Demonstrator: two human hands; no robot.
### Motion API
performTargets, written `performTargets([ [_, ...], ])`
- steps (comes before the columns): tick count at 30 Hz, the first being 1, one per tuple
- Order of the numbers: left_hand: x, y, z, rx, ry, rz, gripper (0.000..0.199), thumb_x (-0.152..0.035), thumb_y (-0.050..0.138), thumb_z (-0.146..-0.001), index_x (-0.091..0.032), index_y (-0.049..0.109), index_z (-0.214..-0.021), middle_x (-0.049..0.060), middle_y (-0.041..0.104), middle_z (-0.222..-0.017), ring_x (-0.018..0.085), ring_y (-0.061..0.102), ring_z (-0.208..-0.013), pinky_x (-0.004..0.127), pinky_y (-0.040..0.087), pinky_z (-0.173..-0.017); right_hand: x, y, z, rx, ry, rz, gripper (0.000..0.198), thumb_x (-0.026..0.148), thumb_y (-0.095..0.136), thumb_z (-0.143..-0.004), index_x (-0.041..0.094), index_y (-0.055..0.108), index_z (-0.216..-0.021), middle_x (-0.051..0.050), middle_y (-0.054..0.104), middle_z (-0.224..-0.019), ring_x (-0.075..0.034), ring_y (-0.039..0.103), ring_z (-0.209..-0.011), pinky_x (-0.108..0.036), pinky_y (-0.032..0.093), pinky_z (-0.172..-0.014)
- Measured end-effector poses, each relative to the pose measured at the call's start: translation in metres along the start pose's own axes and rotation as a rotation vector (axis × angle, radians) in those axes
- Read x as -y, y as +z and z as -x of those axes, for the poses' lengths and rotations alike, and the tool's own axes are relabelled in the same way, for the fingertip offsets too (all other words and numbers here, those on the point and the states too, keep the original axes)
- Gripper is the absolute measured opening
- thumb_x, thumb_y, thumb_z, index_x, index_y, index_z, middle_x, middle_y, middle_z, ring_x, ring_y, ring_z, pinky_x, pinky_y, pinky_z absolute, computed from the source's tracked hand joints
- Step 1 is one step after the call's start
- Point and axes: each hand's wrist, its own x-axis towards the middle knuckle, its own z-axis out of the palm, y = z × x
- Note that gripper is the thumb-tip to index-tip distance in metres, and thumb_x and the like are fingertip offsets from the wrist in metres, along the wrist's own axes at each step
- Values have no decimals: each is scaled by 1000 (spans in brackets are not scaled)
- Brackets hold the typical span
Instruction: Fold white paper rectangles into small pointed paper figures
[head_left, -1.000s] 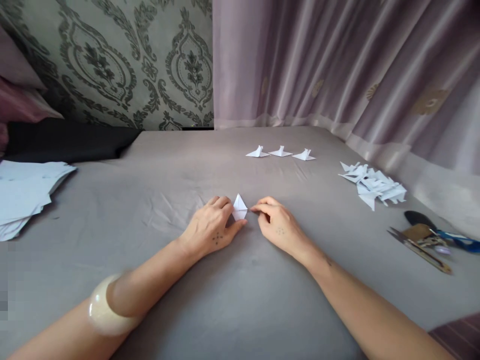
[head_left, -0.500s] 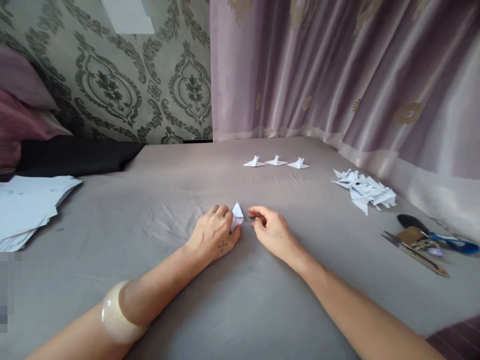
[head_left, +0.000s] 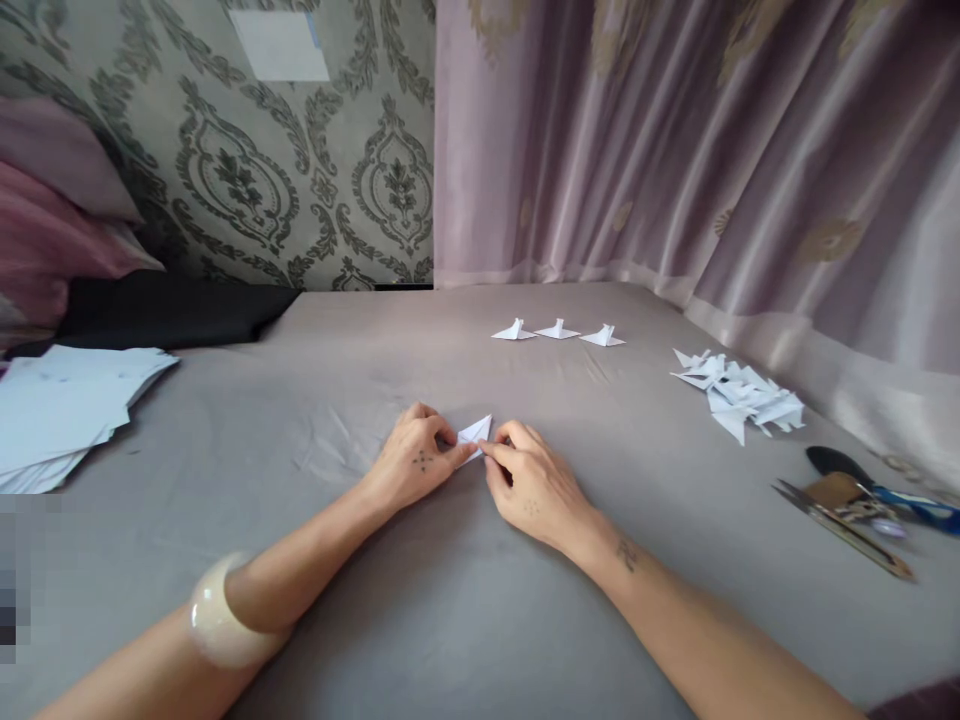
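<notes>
A small piece of folded white paper (head_left: 475, 430) lies on the grey cloth between my two hands, one pointed corner facing away from me. My left hand (head_left: 416, 453) pinches its left side, thumb on top. From the right, my right hand (head_left: 534, 480) presses thumb and forefinger onto the paper's near right part. Farther back stand three folded paper figures (head_left: 559, 329) in a row. The fingertips partly cover the paper, so its lower folds are hidden.
To the right is a heap of folded white paper figures (head_left: 742, 395). Nearer lie tweezers (head_left: 844, 530), a brown piece (head_left: 834, 490) and a blue-handled tool (head_left: 919, 508). A stack of white paper (head_left: 67, 410) is at left, beside black cloth (head_left: 172, 310). A curtain (head_left: 637, 140) hangs behind.
My right hand has moved left and now touches the folded paper. The paper has turned, its tip now pointing more to the right. The whole view has shifted slightly.
</notes>
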Motion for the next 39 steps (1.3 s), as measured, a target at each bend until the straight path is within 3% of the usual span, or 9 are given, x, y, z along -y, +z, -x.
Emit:
performTargets([
  [5, 2, 9, -1, 19, -15, 58, 10, -30, 69, -73, -20, 72, -71, 8, 61, -101, 25, 56, -102, 39, 44, -95, 0, 1, -9, 4, 90, -45, 23, 22, 47, -94, 22, 70, -94, -3, 62, -96, -14, 59, -81, -25, 43, -65],
  [10, -3, 9, -3, -54, -39, -1, 32, -37, 67, -76, -15, 70, -99, 13, 60, -104, 28, 54, -102, 41, 44, -93, -4, 3, -15, -15, 54, -83, 18, 19, 50, -93, 21, 68, -90, -3, 63, -99, -14, 60, -84, -25, 44, -70],
  [16, 1, 7, -8, -19, -31, -5, 16, -30, 67, -74, -18, 71, -83, 10, 60, -100, 25, 56, -96, 38, 44, -88, -9, 5, -16, -17, 63, -177, 13, 17, 53, -90, 22, 64, -88, -3, 61, -99, -14, 60, -82, -26, 47, -73],
  [19, 1, 5, -8, 19, -55, 99, 14, -31, 66, -73, -18, 68, -80, 5, 62, -86, 21, 58, -82, 31, 45, -74, -10, 5, -15, -29, 90, -211, 18, 16, 55, -88, 24, 61, -102, -4, 57, -110, -14, 60, -79, -28, 50, -70],
  [24, -8, 4, -2, 134, -37, 396, 20, -38, 61, -80, -19, 60, -82, -3, 59, -64, 13, 52, -57, 23, 37, -54, -11, 4, -15, -202, -4, -135, 41, 8, 57, -82, 23, 56, -120, -11, 49, -124, -22, 56, -99, -37, 52, -85],
  [28, -18, 3, 4, -24, 151, 337, 13, -34, 59, -84, -21, 60, -82, -2, 64, -77, 15, 58, -72, 28, 43, -72, -10, 2, -16, -332, -69, -80, 25, 7, 54, -84, 20, 66, -101, -11, 56, -110, -23, 53, -94, -38, 49, -84],
  [31, -21, 0, 6, -168, 273, 302, 14, -32, 66, -81, -23, 61, -91, 0, 67, -90, 18, 60, -89, 35, 40, -90, -8, 0, -18, -376, -40, -240, 14, 13, 56, -86, 21, 68, -90, -7, 61, -91, -21, 56, -88, -34, 48, -81],
  [34, -17, -3, 3, -233, 281, 399, 41, -36, 75, -73, -23, 58, -109, 4, 66, -104, 21, 60, -98, 36, 40, -92, -8, -1, -20, -346, 83, -532, 6, 21, 62, -84, 20, 68, -86, -2, 62, -82, -15, 57, -74, -28, 48, -70],
  [39, -11, -5, -5, -90, 220, 544, 24, -38, 72, -77, -21, 66, -93, 2, 69, -89, 18, 62, -87, 32, 44, -86, -13, 3, -22, -235, 191, -778, 14, 31, 65, -82, 19, 70, -87, -1, 64, -80, -14, 58, -71, -25, 46, -66],
])
